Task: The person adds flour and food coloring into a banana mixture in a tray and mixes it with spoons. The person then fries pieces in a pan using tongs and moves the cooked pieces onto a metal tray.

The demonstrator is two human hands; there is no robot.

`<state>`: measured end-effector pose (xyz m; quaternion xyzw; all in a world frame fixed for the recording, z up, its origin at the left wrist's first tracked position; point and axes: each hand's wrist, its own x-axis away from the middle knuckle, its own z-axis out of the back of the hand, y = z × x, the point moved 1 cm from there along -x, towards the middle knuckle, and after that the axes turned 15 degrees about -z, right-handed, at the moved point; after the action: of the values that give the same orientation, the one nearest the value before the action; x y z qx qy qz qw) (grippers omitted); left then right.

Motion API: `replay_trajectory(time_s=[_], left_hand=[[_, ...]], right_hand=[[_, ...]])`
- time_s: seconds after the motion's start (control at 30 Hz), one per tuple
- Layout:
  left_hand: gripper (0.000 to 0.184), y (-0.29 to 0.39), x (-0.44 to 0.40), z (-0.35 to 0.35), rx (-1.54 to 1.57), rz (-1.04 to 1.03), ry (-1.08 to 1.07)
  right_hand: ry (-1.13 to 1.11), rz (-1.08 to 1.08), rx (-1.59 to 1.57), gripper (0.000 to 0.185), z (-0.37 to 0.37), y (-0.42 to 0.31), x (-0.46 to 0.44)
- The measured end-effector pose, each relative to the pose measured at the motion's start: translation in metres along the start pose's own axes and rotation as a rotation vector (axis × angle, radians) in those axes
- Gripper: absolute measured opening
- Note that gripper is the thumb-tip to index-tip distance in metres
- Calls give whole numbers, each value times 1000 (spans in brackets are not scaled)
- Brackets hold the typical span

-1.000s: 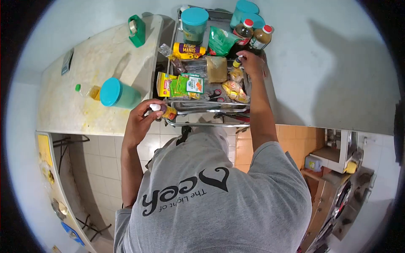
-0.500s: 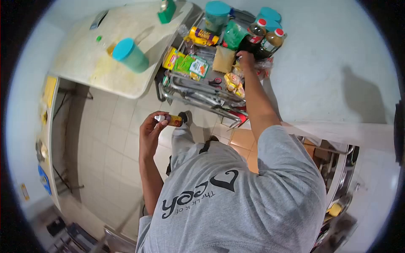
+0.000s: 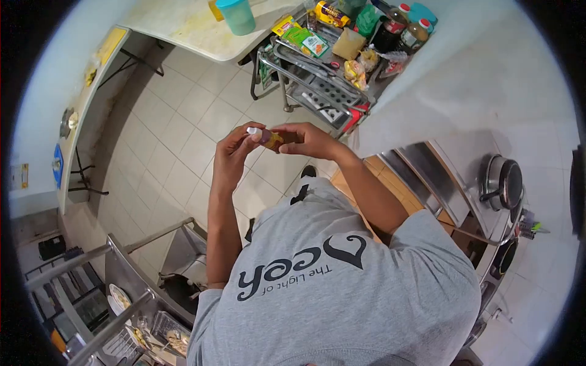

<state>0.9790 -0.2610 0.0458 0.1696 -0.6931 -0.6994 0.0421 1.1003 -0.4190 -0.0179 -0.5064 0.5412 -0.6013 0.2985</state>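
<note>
Above the tiled floor, my left hand (image 3: 235, 148) grips a small bottle (image 3: 268, 139) with a white cap and a yellow and red label. The bottle lies tilted, its cap toward my left thumb and fingers. My right hand (image 3: 303, 140) is at the bottle's other end, its fingers curved round the base. Beyond my hands stands a metal cart (image 3: 317, 79) with green and yellow packets (image 3: 303, 39), a brown packet (image 3: 348, 44), yellow wrapped items (image 3: 355, 73) and dark bottles with red caps (image 3: 390, 29).
A white table (image 3: 177, 27) with a turquoise-lidded container (image 3: 237, 16) is at the upper left. A metal rack (image 3: 131, 287) with dishes stands at the lower left. On the right are a counter and a pot (image 3: 503, 182). Tiled floor (image 3: 183, 116) lies between them.
My right hand has left the cart and come to the small bottle in my left hand. The view has turned, so the cart now sits farther up and right; the rack and pot have come into view.
</note>
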Motion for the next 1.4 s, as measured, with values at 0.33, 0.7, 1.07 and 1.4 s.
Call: replay_trajectory(time_s=[0.33, 0.7, 1.07, 1.4], left_hand=[[18, 12, 190, -48, -399, 1, 81], [20, 52, 365, -95, -23, -220, 11], [27, 80, 537, -189, -274, -223, -46], [18, 110, 608, -103, -548, -409, -93]], right_hand=[[213, 1, -314, 41, -167, 85, 150], [108, -6, -218, 38, -263, 126, 292], [-9, -231, -96, 41, -330, 183, 458], [23, -146, -214, 43, -438, 201, 441]])
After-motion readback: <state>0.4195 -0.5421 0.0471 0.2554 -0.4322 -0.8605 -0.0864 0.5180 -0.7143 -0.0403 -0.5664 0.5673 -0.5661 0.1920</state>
